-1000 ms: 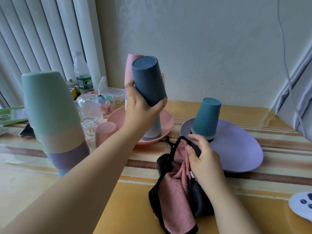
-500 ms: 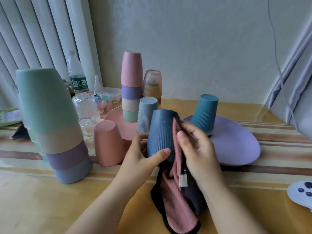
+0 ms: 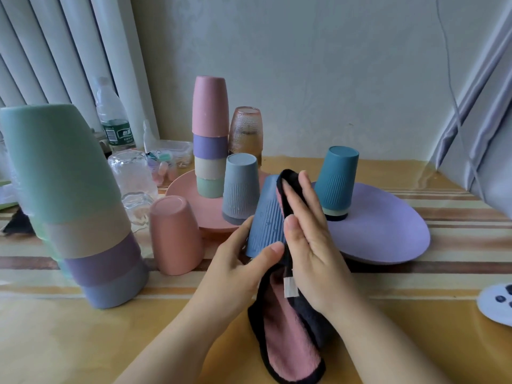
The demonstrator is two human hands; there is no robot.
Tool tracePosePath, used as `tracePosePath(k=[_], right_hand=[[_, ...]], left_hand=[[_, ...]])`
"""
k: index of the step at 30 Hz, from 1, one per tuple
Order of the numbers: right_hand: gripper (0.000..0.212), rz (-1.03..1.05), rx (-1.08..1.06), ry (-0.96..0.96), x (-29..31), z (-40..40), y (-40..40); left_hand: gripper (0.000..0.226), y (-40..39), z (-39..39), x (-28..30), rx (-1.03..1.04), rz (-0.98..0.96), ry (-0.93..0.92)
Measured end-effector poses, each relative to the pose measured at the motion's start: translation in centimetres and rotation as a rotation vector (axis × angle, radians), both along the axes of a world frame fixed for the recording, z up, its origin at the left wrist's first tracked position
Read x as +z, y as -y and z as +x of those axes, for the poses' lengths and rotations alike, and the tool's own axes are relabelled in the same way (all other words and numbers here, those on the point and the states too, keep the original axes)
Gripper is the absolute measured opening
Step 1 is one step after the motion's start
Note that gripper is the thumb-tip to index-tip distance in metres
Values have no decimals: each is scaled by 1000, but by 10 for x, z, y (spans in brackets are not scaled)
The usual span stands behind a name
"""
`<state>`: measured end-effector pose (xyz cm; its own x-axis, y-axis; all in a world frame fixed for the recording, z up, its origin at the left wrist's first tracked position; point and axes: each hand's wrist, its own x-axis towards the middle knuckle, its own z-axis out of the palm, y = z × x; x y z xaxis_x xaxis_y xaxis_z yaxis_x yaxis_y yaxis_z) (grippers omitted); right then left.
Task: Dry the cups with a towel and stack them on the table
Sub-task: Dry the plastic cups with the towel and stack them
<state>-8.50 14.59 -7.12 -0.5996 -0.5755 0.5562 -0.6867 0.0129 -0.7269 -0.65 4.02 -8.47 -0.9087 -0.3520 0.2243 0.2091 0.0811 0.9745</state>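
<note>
My left hand (image 3: 235,267) grips a ribbed dark blue cup (image 3: 266,217), held upside down above the table. Against the cup's right side my right hand (image 3: 310,234) presses a pink and black towel (image 3: 285,342) with straight fingers. The towel hangs down onto the table. A stack of upside-down cups with a green one on top (image 3: 63,198) stands at the near left. On the pink plate (image 3: 182,195) stand a second stack topped by a pink cup (image 3: 210,134) and a grey-blue ribbed cup (image 3: 239,189). A teal ribbed cup (image 3: 336,181) stands on the purple plate (image 3: 388,234).
A single pink cup (image 3: 174,234) stands upside down by the pink plate. Clear glasses (image 3: 133,184), an amber glass (image 3: 245,131), a water bottle (image 3: 113,117) and a small plastic box (image 3: 169,156) crowd the back left. A white object (image 3: 498,303) lies at the right edge.
My left hand brought the dark blue cup down from above the pink plate to in front of me. My right hand lifted the towel off the table and laid it against the cup.
</note>
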Motion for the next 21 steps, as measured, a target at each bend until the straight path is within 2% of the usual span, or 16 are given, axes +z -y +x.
tracePosePath(k=[4,11,14,17,19,21], right_hand=[[37,-67,54,117,5,-2,-3],[36,-168,160,448,9,3,-5],[39,-125,204,478,3,9,0],[49,-81,215,486,-2,11,1],[45,-98,178,494,-2,11,0],[38,-145,144,480,0,11,-1]], left_hand=[[38,1,1,1,-32,59,-26],[44,3,-6,-3,-14,364,-107],[58,13,-7,1,59,433,-177],[62,19,-5,2,114,445,-180],[61,20,-5,0,156,399,-146],[51,20,-4,0,199,325,-129]])
